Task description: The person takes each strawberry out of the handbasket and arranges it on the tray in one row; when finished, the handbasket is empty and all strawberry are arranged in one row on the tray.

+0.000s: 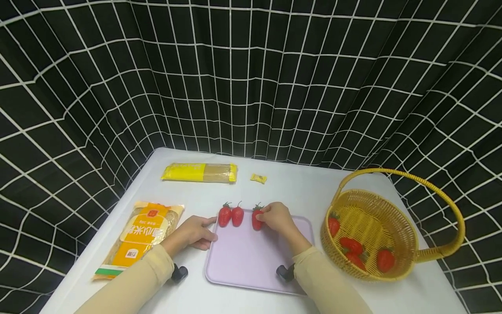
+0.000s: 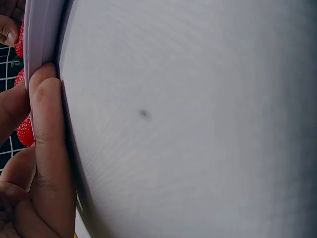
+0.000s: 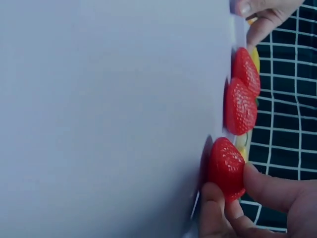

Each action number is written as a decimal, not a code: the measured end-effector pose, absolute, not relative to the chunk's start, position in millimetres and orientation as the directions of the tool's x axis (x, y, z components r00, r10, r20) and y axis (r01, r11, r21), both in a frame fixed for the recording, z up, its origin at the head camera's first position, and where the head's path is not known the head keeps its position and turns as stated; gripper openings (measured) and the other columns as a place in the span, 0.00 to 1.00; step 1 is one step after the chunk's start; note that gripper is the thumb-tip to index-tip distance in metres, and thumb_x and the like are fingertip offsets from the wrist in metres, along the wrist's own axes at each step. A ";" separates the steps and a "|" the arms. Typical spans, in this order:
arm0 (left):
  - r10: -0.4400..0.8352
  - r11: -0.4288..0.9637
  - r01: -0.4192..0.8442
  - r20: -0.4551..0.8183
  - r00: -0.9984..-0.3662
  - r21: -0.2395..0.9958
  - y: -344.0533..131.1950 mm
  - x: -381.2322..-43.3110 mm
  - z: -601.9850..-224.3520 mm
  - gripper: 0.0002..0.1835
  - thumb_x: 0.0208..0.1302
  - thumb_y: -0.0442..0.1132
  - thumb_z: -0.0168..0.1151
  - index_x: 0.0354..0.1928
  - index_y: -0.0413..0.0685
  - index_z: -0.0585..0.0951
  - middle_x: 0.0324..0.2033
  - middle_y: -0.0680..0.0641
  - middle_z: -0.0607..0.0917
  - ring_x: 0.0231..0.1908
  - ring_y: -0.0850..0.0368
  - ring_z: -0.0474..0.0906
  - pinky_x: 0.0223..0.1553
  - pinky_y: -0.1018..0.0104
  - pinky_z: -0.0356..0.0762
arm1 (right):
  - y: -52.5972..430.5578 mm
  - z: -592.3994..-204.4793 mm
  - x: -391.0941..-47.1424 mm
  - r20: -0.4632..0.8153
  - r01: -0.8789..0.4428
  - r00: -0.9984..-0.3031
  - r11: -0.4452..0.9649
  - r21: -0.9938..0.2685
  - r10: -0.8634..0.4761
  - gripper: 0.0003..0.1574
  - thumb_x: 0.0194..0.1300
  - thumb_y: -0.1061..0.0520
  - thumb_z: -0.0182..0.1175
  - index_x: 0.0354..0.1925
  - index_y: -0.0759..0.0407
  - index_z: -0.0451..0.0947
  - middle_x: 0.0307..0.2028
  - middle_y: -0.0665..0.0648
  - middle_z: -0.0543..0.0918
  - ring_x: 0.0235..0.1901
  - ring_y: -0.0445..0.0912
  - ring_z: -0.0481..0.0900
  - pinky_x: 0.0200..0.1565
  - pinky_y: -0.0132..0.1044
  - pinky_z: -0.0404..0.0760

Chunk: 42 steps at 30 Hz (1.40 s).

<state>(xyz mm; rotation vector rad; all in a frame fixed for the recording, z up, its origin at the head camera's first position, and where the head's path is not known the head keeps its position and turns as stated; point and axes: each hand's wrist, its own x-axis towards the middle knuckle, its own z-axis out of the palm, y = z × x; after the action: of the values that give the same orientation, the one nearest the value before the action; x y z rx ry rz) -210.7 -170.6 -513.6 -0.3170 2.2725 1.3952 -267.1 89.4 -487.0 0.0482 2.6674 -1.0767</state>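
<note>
A lilac tray (image 1: 251, 261) lies flat in front of me. My left hand (image 1: 196, 233) holds its left edge, with fingers along the outer wall in the left wrist view and the thumb at the rim. Near the tray's far edge, my right hand (image 1: 279, 218) pinches a red strawberry (image 3: 227, 168) between thumb and fingers. Two more strawberries sit side by side at the tray's far left corner, a left one (image 1: 225, 216) and a right one (image 1: 237, 216), leaves pointing away from me. A small gap separates them from the pinched one.
To the right stands a wicker basket (image 1: 409, 235) with a tall handle and several strawberries inside. An orange food packet (image 1: 143, 235) lies at the left, partly behind the left forearm. Farther back are a yellow noodle packet (image 1: 200, 172) and a small yellow wrapped piece (image 1: 259, 178).
</note>
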 end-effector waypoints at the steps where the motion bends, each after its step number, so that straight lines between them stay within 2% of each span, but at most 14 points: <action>1: 0.038 0.459 -0.420 -0.490 -0.871 0.783 -169.6 -211.3 -513.1 0.40 0.52 0.34 0.74 0.69 0.47 0.71 0.24 0.43 0.83 0.21 0.54 0.83 0.25 0.62 0.86 | 88.4 -487.2 -267.4 -0.248 0.128 -0.967 0.724 -0.678 -0.061 0.12 0.55 0.58 0.71 0.35 0.65 0.83 0.28 0.55 0.82 0.30 0.47 0.78 0.31 0.37 0.82; 6: 0.024 0.467 -0.428 -0.495 -0.869 0.774 -168.0 -211.2 -511.0 0.40 0.52 0.33 0.74 0.69 0.47 0.71 0.24 0.43 0.82 0.20 0.54 0.83 0.24 0.62 0.86 | 79.6 -486.5 -267.5 -0.243 0.127 -0.968 0.709 -0.694 -0.064 0.12 0.55 0.58 0.71 0.36 0.64 0.83 0.30 0.55 0.82 0.31 0.47 0.78 0.32 0.37 0.83; 12: 0.031 0.470 -0.418 -0.488 -0.873 0.777 -168.6 -211.3 -510.3 0.40 0.52 0.33 0.74 0.69 0.47 0.70 0.24 0.43 0.83 0.21 0.54 0.83 0.24 0.62 0.86 | 68.3 -484.0 -267.2 -0.235 0.137 -0.971 0.698 -0.703 -0.046 0.12 0.55 0.59 0.72 0.35 0.63 0.80 0.28 0.55 0.80 0.28 0.47 0.79 0.28 0.36 0.83; 20: 0.043 0.465 -0.405 -0.477 -0.878 0.788 -168.2 -212.1 -510.9 0.40 0.52 0.33 0.74 0.69 0.47 0.70 0.25 0.43 0.83 0.20 0.54 0.82 0.24 0.62 0.86 | 66.0 -485.6 -265.1 -0.242 0.155 -0.970 0.688 -0.709 -0.031 0.12 0.57 0.58 0.71 0.36 0.63 0.80 0.30 0.56 0.80 0.31 0.47 0.78 0.31 0.36 0.83; 26: 0.041 0.469 -0.403 -0.475 -0.879 0.786 -168.5 -211.1 -509.9 0.40 0.52 0.33 0.74 0.69 0.46 0.70 0.23 0.43 0.83 0.20 0.55 0.82 0.24 0.62 0.86 | 82.1 -474.3 -261.8 -0.273 0.189 -0.962 0.647 -0.739 -0.030 0.24 0.57 0.52 0.72 0.46 0.64 0.80 0.30 0.56 0.82 0.30 0.48 0.82 0.32 0.38 0.84; 28: 0.042 0.467 -0.403 -0.475 -0.879 0.787 -167.9 -211.0 -509.4 0.40 0.52 0.33 0.74 0.69 0.46 0.70 0.23 0.43 0.82 0.20 0.55 0.82 0.24 0.62 0.86 | 99.1 -461.7 -258.5 -0.262 0.161 -0.962 0.631 -0.759 -0.070 0.26 0.57 0.50 0.72 0.49 0.64 0.80 0.32 0.56 0.84 0.31 0.48 0.83 0.35 0.39 0.84; 31: 0.053 0.457 -0.403 -0.477 -0.878 0.793 -167.6 -210.9 -509.8 0.40 0.52 0.32 0.74 0.69 0.46 0.70 0.23 0.42 0.83 0.20 0.55 0.82 0.24 0.62 0.86 | 139.1 -437.2 -251.2 -0.252 0.091 -0.947 0.587 -0.804 -0.198 0.25 0.59 0.50 0.70 0.50 0.65 0.81 0.37 0.58 0.86 0.35 0.49 0.84 0.42 0.42 0.85; 35: 0.055 0.462 -0.418 -0.496 -0.867 0.782 -170.7 -209.7 -511.3 0.41 0.53 0.34 0.74 0.70 0.46 0.69 0.25 0.43 0.83 0.20 0.55 0.82 0.26 0.62 0.86 | 209.7 -415.8 -247.7 -0.310 0.091 -0.864 0.484 -0.870 -0.396 0.30 0.63 0.51 0.67 0.57 0.69 0.77 0.46 0.62 0.84 0.43 0.53 0.84 0.49 0.44 0.84; 38: 0.053 0.469 -0.423 -0.503 -0.863 0.776 -172.8 -209.2 -512.2 0.41 0.53 0.34 0.74 0.70 0.47 0.69 0.26 0.43 0.83 0.20 0.55 0.82 0.26 0.63 0.86 | 266.6 -412.7 -253.1 -0.329 0.118 -0.778 0.391 -0.913 -0.535 0.30 0.71 0.55 0.59 0.60 0.76 0.70 0.52 0.69 0.80 0.51 0.58 0.81 0.54 0.46 0.81; 42: 0.065 0.458 -0.412 -0.492 -0.868 0.788 -172.1 -210.1 -512.5 0.41 0.53 0.34 0.74 0.70 0.46 0.69 0.26 0.43 0.83 0.20 0.55 0.82 0.27 0.62 0.86 | 330.3 -418.0 -259.5 -0.324 0.162 -0.732 0.308 -0.937 -0.600 0.26 0.77 0.60 0.45 0.62 0.82 0.64 0.57 0.74 0.75 0.57 0.62 0.76 0.60 0.50 0.75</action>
<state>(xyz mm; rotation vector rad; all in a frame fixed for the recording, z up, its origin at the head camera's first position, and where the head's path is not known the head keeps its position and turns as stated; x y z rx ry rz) -210.1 -172.1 -512.5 -0.2904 2.2544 1.3998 -259.5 330.3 -418.0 -0.3882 1.9216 -1.4847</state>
